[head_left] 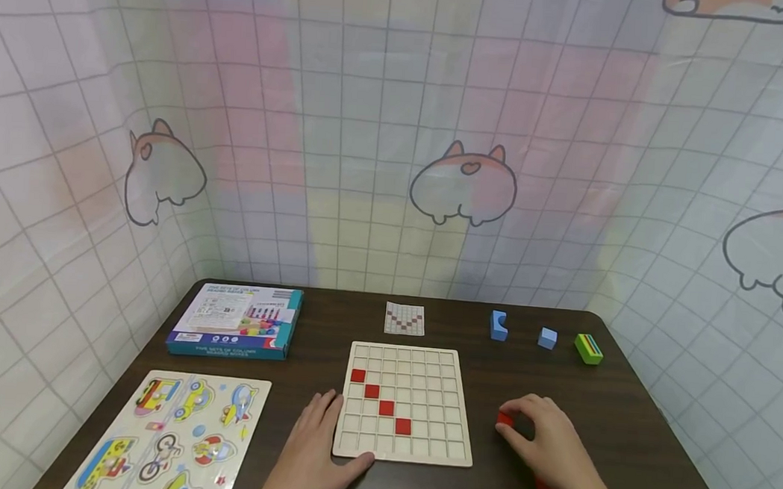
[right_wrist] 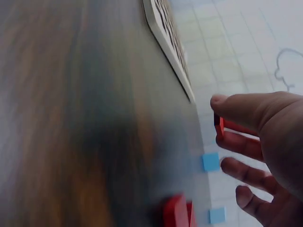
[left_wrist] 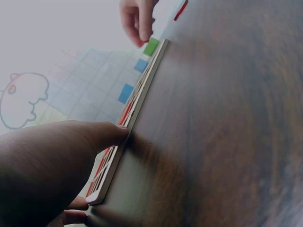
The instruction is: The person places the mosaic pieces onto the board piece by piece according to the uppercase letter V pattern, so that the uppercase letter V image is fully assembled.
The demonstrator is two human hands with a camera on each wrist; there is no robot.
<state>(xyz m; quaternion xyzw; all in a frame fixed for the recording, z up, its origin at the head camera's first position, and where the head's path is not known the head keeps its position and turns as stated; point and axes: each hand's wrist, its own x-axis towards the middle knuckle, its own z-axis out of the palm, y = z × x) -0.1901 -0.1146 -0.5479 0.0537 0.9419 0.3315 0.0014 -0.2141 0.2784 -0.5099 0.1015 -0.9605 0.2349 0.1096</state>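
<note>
Right hand (head_left: 548,441) pinches a small, thin red tile (head_left: 504,418) between thumb and fingers, off the right edge of the pale, wooden-looking grid board (head_left: 436,391), apart from it. Left hand (head_left: 312,445), fingers extended, touches board's near-left corner (four red square tiles (head_left: 387,408) slant nearer rightward).
</note>
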